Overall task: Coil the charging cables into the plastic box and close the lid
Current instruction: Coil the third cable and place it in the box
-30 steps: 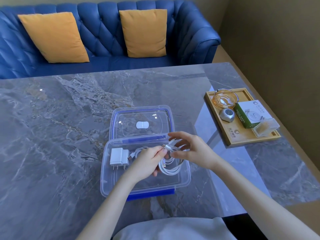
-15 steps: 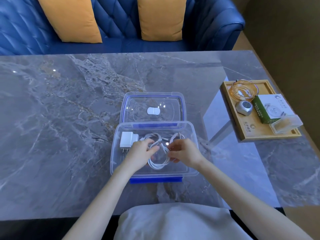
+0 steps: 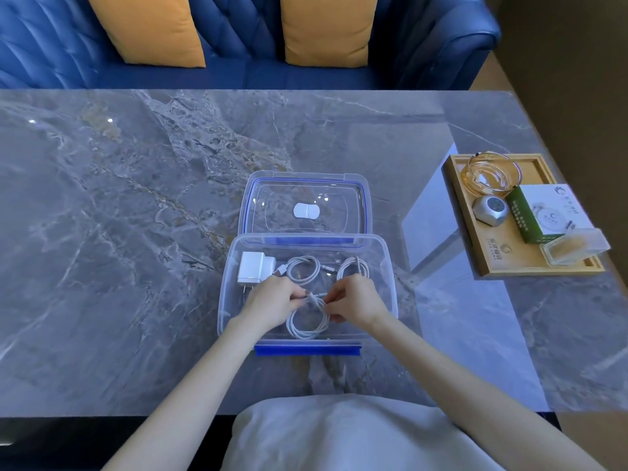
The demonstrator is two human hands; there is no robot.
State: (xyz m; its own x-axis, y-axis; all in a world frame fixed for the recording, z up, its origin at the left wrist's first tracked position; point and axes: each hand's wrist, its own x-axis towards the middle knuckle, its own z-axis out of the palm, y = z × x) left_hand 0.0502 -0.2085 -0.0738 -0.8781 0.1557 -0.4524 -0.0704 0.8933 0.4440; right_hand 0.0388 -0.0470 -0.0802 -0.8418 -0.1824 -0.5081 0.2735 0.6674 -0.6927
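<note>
Sofa [image 3: 238, 35] & cushions [image 3: 326, 28] cut by top edge, tray [image 3: 492, 253] box print too small — cable [image 3: 307, 321] ends hidden by fingers [image 3: 334, 302]

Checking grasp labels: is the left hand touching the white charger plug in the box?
Cannot tell. In the head view the left hand pinches the near cable coil; its knuckles overlap the charger plug edge, hiding any gap.

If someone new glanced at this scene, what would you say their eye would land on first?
Probably the clear plastic box at the middle of the grey marble table, where the left hand and right hand pinch a white cable coil inside it. The lid lies open behind it. Next, the two orange cushions on the blue sofa beyond.
</note>
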